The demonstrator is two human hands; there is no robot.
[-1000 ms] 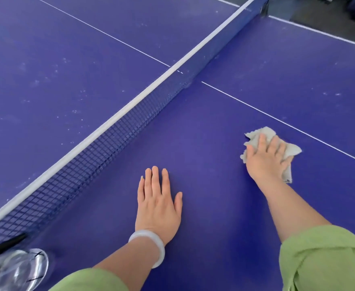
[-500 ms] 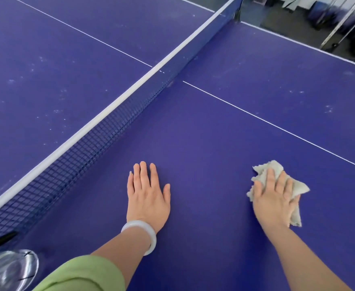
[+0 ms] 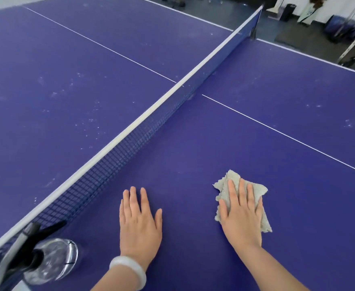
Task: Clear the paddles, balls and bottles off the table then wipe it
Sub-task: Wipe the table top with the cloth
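Wiping the near half; the stroke has come back toward me.
Table [image 3: 214,143] shows no paddles or balls. Net [image 3: 130,139] bounds my left, with a bottle [image 3: 50,259] at its near end. Left hand [image 3: 139,225] lies flat, fingers straight, bracing. Right hand [image 3: 241,219] presses flat on the cloth [image 3: 258,192], drawn back from the centre line [image 3: 277,131]. I judge this strip done. There is open room to the right, and specks remain beyond the net.

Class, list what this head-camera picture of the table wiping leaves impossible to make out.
Head view:
1. Cloth: its middle hidden under the right hand.
2. Spray bottle: blurred, seen from above; fill level unreadable.
3. Far floor clutter: too small and blurred to name.
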